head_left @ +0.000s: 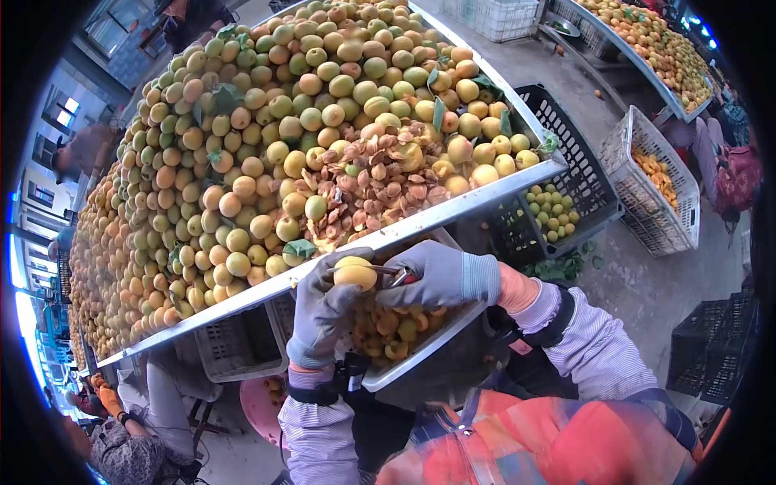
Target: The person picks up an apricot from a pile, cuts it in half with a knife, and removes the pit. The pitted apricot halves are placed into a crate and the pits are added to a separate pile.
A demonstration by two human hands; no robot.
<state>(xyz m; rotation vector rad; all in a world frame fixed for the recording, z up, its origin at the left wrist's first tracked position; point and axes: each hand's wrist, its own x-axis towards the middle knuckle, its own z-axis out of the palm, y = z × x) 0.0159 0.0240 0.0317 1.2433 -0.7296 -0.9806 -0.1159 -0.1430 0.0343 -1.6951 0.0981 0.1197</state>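
The apricot [356,273] is pale yellow, round and whole on the side that shows, its skin smooth with a faint orange blush. It sits between the two gloved hands, just below the metal rim of the desk [453,214].

The left hand [319,315], in a grey glove, has its fingers [327,284] curled and clamped on the apricot from below and behind. The right hand [440,276], also gloved in grey, has its fingers [408,260] closed together on a small red-handled tool [398,277], whose thin metal end touches the fruit on its right side.

Directly under the fingers lies a shallow tray [416,349] of cut orange apricot pieces. Just beyond the fingertips, on the desk, is a heap of brown pits [376,190], and past it a great mound of yellow and green apricots [267,121].

To the right of the fingers a black crate [578,174] holds a few green fruit, a white crate [647,145] holds orange pieces, and both stand on a grey concrete floor [647,279]. Far beyond, a second desk [647,36] carries more apricots.
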